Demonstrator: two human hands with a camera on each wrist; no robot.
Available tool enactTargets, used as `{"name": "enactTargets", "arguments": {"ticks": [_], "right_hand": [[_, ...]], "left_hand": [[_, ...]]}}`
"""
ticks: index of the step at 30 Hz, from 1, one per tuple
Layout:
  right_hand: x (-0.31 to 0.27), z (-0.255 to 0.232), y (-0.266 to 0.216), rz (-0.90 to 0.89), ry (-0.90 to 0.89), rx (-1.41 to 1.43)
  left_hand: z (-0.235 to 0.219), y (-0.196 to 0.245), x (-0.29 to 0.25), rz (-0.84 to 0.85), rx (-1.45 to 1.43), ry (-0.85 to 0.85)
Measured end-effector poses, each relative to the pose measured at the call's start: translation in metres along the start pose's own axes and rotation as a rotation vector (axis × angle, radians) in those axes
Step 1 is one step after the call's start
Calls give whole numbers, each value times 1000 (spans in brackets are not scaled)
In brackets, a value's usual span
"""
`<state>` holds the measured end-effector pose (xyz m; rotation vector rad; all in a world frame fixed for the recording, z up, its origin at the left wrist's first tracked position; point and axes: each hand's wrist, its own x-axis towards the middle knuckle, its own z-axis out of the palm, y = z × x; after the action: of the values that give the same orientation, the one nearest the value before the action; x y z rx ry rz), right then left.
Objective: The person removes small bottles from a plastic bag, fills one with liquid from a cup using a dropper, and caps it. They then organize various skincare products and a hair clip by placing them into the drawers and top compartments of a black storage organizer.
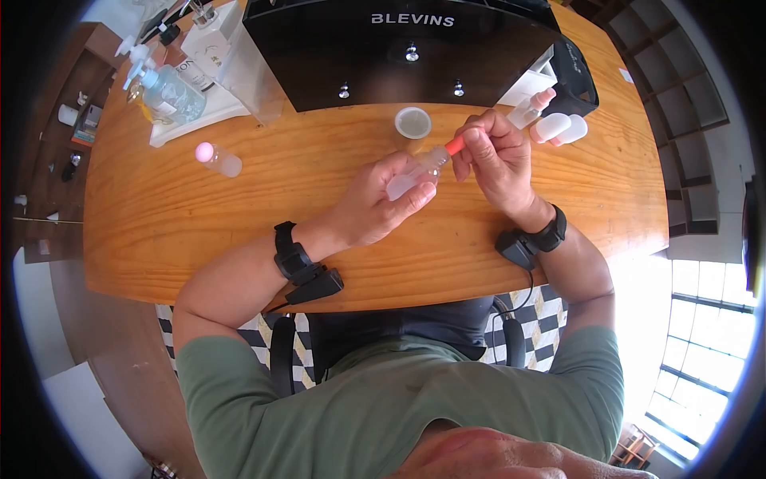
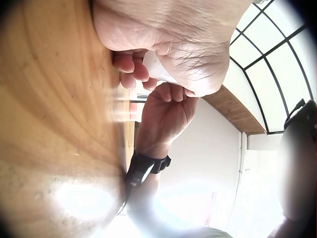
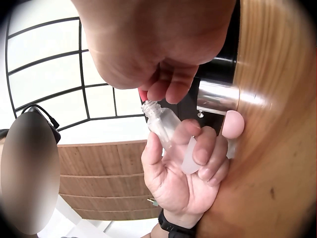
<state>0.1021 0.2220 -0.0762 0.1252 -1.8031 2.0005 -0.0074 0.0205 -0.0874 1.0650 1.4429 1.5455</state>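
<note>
Just in front of the black chest, on your side of it, your left hand grips the clear bottle, thumb and fingers curled round its body. Your right hand pinches the red piece by the bottle's bare, threaded neck; whether the two touch, you can't tell. Watch the tilt: the mouth leans toward your right hand, so any liquid inside could run out if you tip it further, and a hard squeeze might push some up. Bringing the red piece in crooked could make it catch on the rim, while a loose pinch could drop it. Your right fingers also work near the round cup close before the chest; a careless swing that way might knock it over.
</note>
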Motion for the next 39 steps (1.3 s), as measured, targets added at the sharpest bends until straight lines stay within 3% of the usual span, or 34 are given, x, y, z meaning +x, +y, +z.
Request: {"name": "enactTargets", "arguments": {"ticks": [4,9,20,22,24,26,29,39], "right_hand": [[-1,0,-1,2,-5,-28],[0,-1,-1,11,17,47],[17,-15,-16,-17,178,353],[20,-16,-15,-43,277,278],[19,-16,-10,-69,268,253],[17,-9,-7,-68,294,-85],[13,-7,4,-104,211,-149],[9,-5,5,-107,178,-246]], "left_hand": [[-2,-5,1,29,18,10],[-10,1,-1,-114,83,-97],[-3,-4,-2,-13,98,-17],[-3,-3,-2,-43,78,-26],[-2,-3,-3,-52,56,-2],[-3,-3,-3,-48,61,-9],[-3,-5,-3,-33,66,-16],[-3,-3,-3,-4,99,-6]]}}
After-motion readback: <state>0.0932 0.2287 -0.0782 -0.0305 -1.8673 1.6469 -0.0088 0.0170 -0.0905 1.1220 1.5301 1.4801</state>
